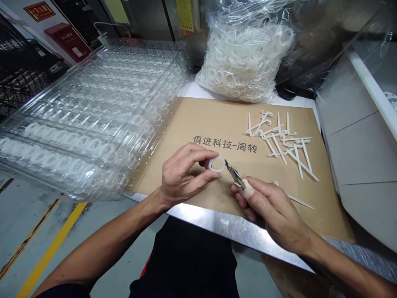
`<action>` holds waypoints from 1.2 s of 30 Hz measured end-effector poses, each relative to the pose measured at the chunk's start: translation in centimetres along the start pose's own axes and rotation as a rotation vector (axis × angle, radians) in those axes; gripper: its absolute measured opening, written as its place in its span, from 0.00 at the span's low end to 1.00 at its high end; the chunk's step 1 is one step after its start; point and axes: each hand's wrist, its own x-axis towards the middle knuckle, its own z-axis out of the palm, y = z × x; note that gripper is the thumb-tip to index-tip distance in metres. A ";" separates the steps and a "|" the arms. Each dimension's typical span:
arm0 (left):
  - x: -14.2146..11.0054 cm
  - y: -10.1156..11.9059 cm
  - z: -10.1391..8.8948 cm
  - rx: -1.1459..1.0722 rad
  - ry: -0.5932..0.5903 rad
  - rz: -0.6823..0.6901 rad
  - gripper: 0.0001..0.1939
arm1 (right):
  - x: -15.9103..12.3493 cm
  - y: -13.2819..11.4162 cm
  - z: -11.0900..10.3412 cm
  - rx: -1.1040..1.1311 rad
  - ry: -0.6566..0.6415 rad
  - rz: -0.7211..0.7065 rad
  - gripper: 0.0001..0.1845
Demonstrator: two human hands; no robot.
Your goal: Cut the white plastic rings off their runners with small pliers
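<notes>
Pinching a plastic ring point(210, 164) between left fingers point(198, 152), right fingers point(240, 201) gripping cutters point(232, 173) beside it

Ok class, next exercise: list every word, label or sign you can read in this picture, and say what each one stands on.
"俱进科技-周转": printed in dark characters on the flat tan cardboard sheet.
Red plaque with gold characters on the white wall: too small to read.
Red wall sign: too blurred to read.
Yellow paper notice: too blurred to read.

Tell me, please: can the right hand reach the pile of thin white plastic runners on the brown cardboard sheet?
Probably yes: only cardboard lies between the right hand and the runners, but its small metal cutters may need setting down first.
</notes>
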 end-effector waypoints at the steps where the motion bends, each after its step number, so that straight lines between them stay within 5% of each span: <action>1: -0.1 0.0 0.0 0.003 -0.001 -0.002 0.17 | 0.0 0.0 0.0 0.004 0.000 0.006 0.23; 24: 0.2 0.3 -0.1 0.063 0.028 0.001 0.15 | -0.1 -0.2 0.0 -0.051 0.006 0.002 0.22; 26: 0.3 0.4 -0.1 0.083 0.026 0.019 0.15 | -0.1 -0.2 0.0 -0.160 0.038 -0.060 0.19; 29: 0.2 0.4 -0.2 0.120 0.017 0.035 0.16 | 0.2 -0.1 0.0 -0.535 0.224 -0.347 0.14; 31: 0.2 0.5 -0.2 0.127 0.012 0.050 0.17 | 0.6 0.0 0.1 -0.858 0.383 -0.509 0.21; 33: 0.1 0.6 0.0 0.124 0.002 0.070 0.16 | 1.0 0.2 0.2 -1.099 0.444 -0.536 0.29; 36: 0.0 0.9 0.1 0.124 -0.021 0.087 0.16 | 1.1 -0.1 0.1 -1.173 0.349 -0.494 0.34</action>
